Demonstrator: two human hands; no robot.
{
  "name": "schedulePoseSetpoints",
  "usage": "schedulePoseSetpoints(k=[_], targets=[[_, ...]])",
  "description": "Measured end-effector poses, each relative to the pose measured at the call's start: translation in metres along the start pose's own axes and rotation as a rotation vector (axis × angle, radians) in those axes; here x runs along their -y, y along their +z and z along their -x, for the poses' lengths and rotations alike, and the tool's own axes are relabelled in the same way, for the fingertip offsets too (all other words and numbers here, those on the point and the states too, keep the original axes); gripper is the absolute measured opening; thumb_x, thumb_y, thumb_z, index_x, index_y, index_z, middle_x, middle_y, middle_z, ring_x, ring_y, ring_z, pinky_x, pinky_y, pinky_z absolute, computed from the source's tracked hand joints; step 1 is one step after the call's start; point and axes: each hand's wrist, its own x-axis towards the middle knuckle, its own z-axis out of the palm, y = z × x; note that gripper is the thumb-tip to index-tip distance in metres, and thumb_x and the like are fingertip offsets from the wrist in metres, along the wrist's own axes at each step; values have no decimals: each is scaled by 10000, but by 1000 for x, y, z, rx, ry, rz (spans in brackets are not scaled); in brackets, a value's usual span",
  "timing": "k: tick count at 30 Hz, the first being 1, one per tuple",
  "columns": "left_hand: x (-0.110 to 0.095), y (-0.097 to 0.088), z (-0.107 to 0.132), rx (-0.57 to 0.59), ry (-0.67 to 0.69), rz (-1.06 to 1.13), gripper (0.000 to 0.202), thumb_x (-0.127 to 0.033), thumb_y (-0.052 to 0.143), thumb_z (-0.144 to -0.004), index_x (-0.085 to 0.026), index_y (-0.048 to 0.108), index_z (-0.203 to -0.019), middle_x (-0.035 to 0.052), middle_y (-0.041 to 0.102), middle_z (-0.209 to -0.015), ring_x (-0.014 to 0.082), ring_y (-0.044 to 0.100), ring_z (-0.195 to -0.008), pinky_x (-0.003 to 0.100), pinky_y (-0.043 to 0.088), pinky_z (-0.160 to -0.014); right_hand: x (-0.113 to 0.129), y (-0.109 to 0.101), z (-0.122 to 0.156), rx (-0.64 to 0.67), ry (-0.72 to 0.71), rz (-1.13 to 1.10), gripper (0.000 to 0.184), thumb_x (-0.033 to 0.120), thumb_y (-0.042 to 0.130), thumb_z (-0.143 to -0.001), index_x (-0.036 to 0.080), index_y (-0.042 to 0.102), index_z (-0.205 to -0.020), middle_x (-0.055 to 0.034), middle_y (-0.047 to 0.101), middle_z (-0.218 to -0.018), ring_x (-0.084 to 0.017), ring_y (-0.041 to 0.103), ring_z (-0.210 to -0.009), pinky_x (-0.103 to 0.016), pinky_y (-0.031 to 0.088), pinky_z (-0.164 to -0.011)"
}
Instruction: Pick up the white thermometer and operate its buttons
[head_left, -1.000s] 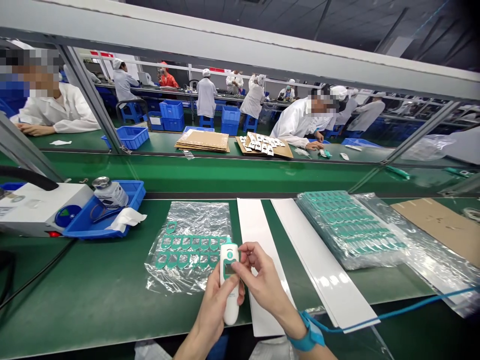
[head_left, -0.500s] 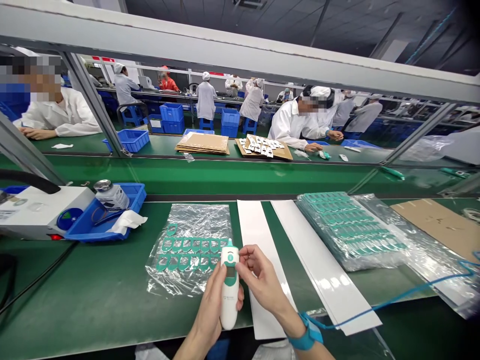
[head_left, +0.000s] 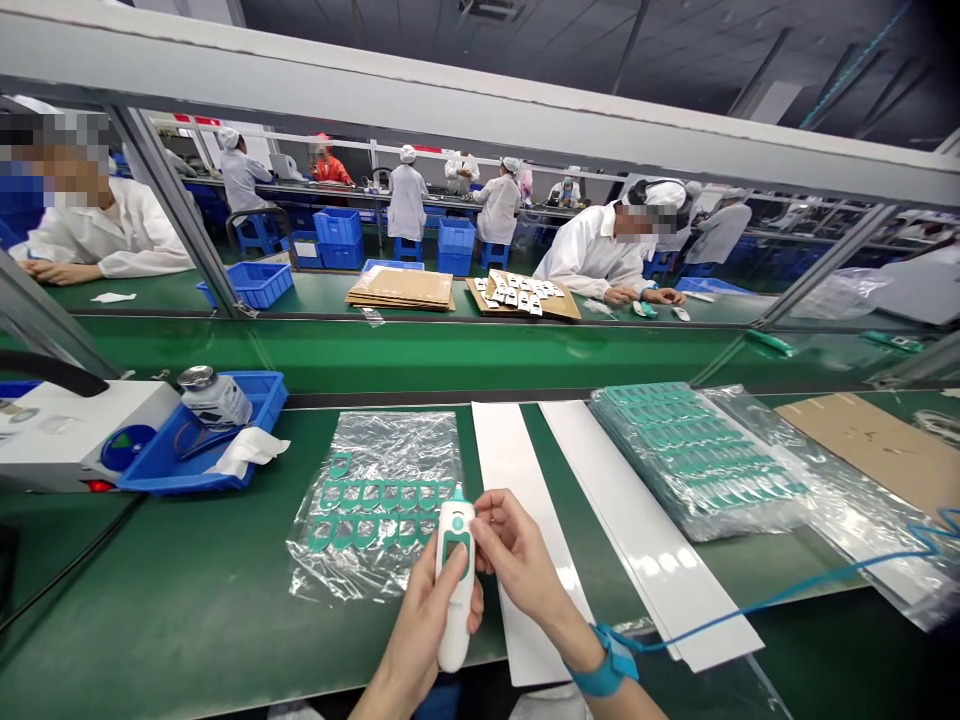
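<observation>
A white ear thermometer with a green tip and a green-framed display stands nearly upright, tip away from me. My left hand is closed around its body, with the thumb lying over the lower part of the display. At the thermometer's upper right edge, my right hand has bent fingers, and its thumb and index finger touch the side. Any small part between those fingertips is hidden. Just beyond my left hand, a clear plastic bag lies flat with rows of green frames on it.
Two white strips lie right of the thermometer, beside a bagged stack of green frames. A blue cord runs from my right wristband. At left are a blue tray and a white machine. Co-workers sit opposite.
My left thumb has moved up from the thermometer's side onto the display. The thermometer has shifted slightly left and towards me. Across the bench, a co-worker's hand has lowered to the table.
</observation>
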Motion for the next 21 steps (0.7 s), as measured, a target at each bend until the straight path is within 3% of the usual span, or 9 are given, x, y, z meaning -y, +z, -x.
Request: schedulePoseSetpoints(k=[2, 5, 8, 15, 18, 21], targets=[[1, 0, 0, -36, -10, -17, 349, -463, 582, -839, -182, 499, -1028, -51, 554, -515, 79, 448, -413, 202, 353, -435, 0, 2, 0, 3, 6, -15, 243, 411, 584, -883, 210, 474, -964, 45, 516, -748, -47, 497, -476, -178, 400, -441], [3, -1, -1, -90, -37, 9, 399, -559, 474, -858, -162, 520, -856, -15, 557, -477, 98, 463, -393, 216, 360, -417, -1, 3, 1, -1, 4, -16, 240, 409, 579, -887, 209, 471, -964, 43, 521, -759, -44, 499, -464, -176, 394, -430], [3, -2, -2, -83, -39, 44, 478, -608, 385, -870, -156, 517, -785, 7, 559, -469, 101, 457, -383, 222, 354, -412, -3, 3, -1, 0, 20, -31, 243, 410, 582, -884, 208, 471, -963, 44, 517, -755, -43, 496, -470, -172, 393, -429], [1, -5, -4, -41, -8, -64, 306, -456, 559, -854, -186, 508, -989, -45, 560, -524, 86, 451, -437, 213, 365, -468, -4, 1, -5, 3, 38, -25, 256, 426, 588, -872, 211, 476, -951, 38, 524, -767, -50, 488, -477, -184, 396, -434], [1, -9, -6, -3, -41, -48, 373, -468, 508, -877, -193, 466, -1126, -27, 605, -562, 114, 514, -499, 235, 415, -538, -2, -2, -7, 9, 42, -15, 275, 438, 594, -866, 209, 477, -962, 41, 518, -759, -52, 491, -482, -186, 396, -438], [0, -11, -9, 11, -62, -29, 442, -546, 455, -869, -156, 511, -1070, 3, 617, -559, 128, 518, -484, 248, 415, -523, 0, -5, -11, 23, 45, -15, 274, 443, 581, -877, 210, 478, -978, 47, 514, -747, -49, 494, -474, -184, 389, -441]])
